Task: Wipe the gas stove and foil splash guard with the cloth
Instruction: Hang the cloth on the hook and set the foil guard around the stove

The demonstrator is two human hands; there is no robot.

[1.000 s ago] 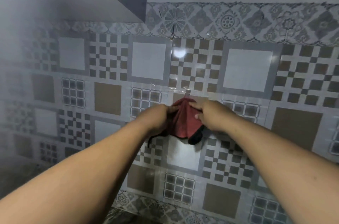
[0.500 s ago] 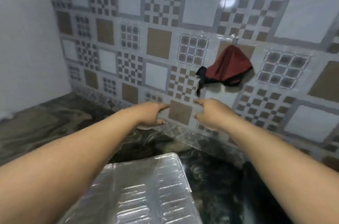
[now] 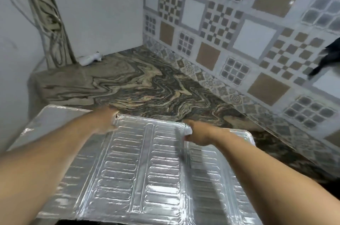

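Both hands were at the top edge of the foil splash guard [image 3: 147, 165], a ribbed silver sheet that filled the frame from about 6 o'clock up to the centre. The left hand [image 3: 105, 120] gripped that edge at roughly 10 o'clock of centre, its fingers folded over the rim so that the tips were hidden behind the foil. The right hand [image 3: 197, 133] held the same edge at about 2 o'clock of the sheet's middle, with the thumb on the near face and the fingers curled over the rim. Beyond the guard lay the marbled countertop [image 3: 147, 84], running toward 12 o'clock to a plain white wall [image 3: 99, 9]. A small white object [image 3: 90, 59] rested at the foot of that wall near 10 o'clock; what it was could not be made out. The patterned tile wall [image 3: 239, 27] rose at 1 to 3 o'clock. At 3 o'clock, cut by the frame edge, only a dark scrap [image 3: 327, 57] hung against the tiles; whether it was part of the cloth could not be told. The stove was not visible.
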